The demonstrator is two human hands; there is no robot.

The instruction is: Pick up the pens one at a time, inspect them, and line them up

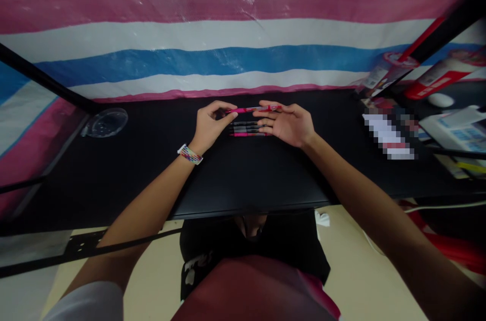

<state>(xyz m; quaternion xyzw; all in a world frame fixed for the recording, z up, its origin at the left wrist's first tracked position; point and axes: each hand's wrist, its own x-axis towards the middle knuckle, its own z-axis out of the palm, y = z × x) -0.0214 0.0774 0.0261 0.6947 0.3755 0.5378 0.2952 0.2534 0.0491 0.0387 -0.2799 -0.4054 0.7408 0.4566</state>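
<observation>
A bright pink pen [248, 109] is held level, just above the black tabletop. My left hand [212, 122] pinches its left end between thumb and fingertips. At the other end, the thumb and forefinger of my right hand [293, 126] close on the pen, while the lower fingers stretch out loosely with the palm turned inward. Below it, several pens lie side by side on the table, dark pens [243, 127] with another pink pen [243, 134] nearest me. The right fingertips partly cover their right ends.
A clear round plastic lid [106, 122] lies at the left. On the right are a red-and-white canister [444, 73], another cylindrical container [387, 73], a white rounded object [440, 100] and blurred-out papers [389, 136]. A striped sheet [228, 68] hangs behind the table [250, 174].
</observation>
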